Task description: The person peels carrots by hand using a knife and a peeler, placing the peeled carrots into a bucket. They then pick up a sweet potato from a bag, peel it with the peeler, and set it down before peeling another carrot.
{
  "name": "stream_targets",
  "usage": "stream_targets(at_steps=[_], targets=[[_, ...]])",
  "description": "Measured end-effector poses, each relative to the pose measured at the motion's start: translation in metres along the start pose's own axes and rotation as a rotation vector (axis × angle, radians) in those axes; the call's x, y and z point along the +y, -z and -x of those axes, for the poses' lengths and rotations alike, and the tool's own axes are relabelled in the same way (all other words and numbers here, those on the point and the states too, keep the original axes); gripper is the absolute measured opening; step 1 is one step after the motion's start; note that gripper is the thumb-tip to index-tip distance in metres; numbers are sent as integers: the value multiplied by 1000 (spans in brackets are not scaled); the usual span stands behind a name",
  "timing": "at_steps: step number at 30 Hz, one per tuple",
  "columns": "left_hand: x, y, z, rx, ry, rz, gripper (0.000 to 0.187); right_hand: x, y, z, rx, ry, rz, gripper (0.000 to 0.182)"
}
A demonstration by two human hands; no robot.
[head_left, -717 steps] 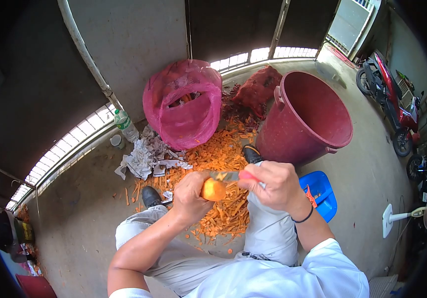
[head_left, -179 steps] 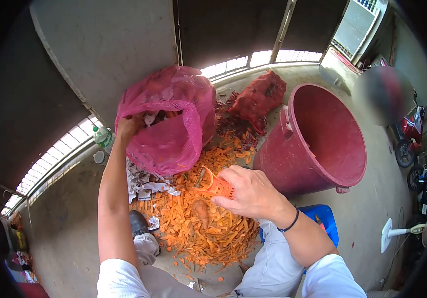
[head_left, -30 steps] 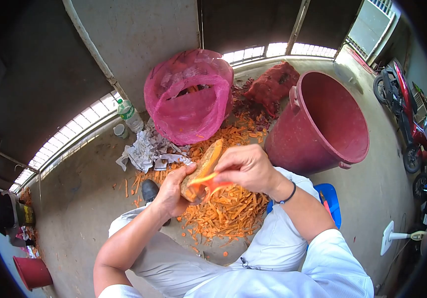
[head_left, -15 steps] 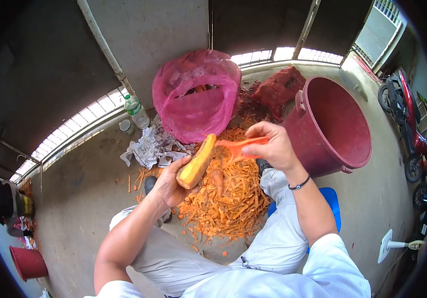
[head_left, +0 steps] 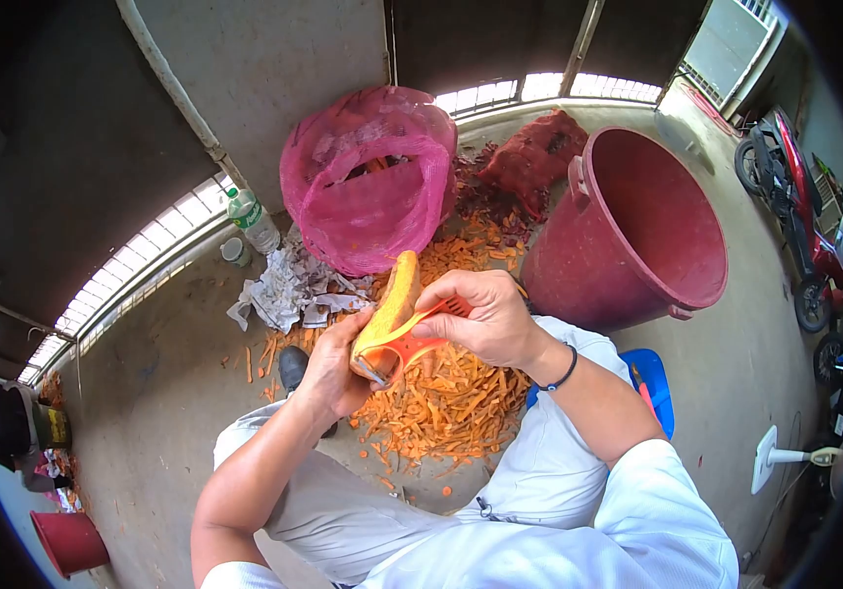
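My left hand (head_left: pixel 336 365) is wrapped around the lower part of a thick carrot (head_left: pixel 401 296), whose tapered end points up and away from me. Its surface is yellow-orange and looks partly peeled. Pinched in my right hand (head_left: pixel 488 319) is an orange vegetable peeler (head_left: pixel 410 347). The peeler's metal blade lies against the carrot's thick lower end, close to my left fingers. Beneath both hands, between my legs, a heap of orange peelings (head_left: pixel 451 417) covers the floor.
A pink mesh sack (head_left: pixel 372 231) stands ahead, with crumpled paper (head_left: pixel 289 290) and a plastic bottle (head_left: pixel 253 221) to its left. A large maroon bucket (head_left: pixel 593 245) tilts at the right, beside a red net sack (head_left: pixel 536 157). Part of something blue (head_left: pixel 659 383) shows by my right leg.
My right hand has brought the peeler down and left from beyond the carrot's tip onto its thick end. The carrot now stands slightly more upright in my left hand. The whole view has shifted a little.
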State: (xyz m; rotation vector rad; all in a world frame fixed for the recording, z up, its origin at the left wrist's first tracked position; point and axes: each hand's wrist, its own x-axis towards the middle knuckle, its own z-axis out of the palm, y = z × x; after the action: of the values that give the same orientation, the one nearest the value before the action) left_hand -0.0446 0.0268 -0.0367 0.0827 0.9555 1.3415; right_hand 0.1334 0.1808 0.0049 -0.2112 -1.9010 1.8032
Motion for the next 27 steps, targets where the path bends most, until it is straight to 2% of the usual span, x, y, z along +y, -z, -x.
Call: stream_targets(at_steps=[2,5,7,9,11,13,15,16,17,18,22,23,24,26,27], targets=[[1,-9,6,15,-1,3,40,-3,1,-1,8,-52,-72,14],[-4,-10,12,64,-3,29,41,-2,12,-2,-15,-17,37,13],[-1,-1,17,-94,6,-29,44,10,49,-14,185,-85,85,11],[0,-5,22,-75,-10,-84,47,31,94,-22,302,-71,520,9],[2,2,21,-116,117,-106,47,48,120,-29,517,-133,850,8],[1,0,19,-96,119,-70,46,44,119,-31,579,-114,884,10],[0,0,17,-66,112,-15,45,43,105,-25,552,2,571,14],[2,0,15,-34,110,42,44,39,92,-23,448,15,316,18],[3,1,13,-2,110,95,43,33,79,-13,335,-60,67,19],[3,8,10,-23,118,120,39,21,62,-8,249,-55,4,20],[3,-3,9,-17,64,17,40,3,9,4,0,10,65,21],[1,-9,9,68,21,-8,39,2,3,3,-41,58,136,20],[-1,-14,9,153,-23,-32,39,2,0,2,-36,59,135,20],[-4,-18,9,157,-23,-31,39,1,-3,-1,-65,224,281,20],[-6,-19,9,162,-24,-26,39,1,-2,-2,-59,224,285,20]])
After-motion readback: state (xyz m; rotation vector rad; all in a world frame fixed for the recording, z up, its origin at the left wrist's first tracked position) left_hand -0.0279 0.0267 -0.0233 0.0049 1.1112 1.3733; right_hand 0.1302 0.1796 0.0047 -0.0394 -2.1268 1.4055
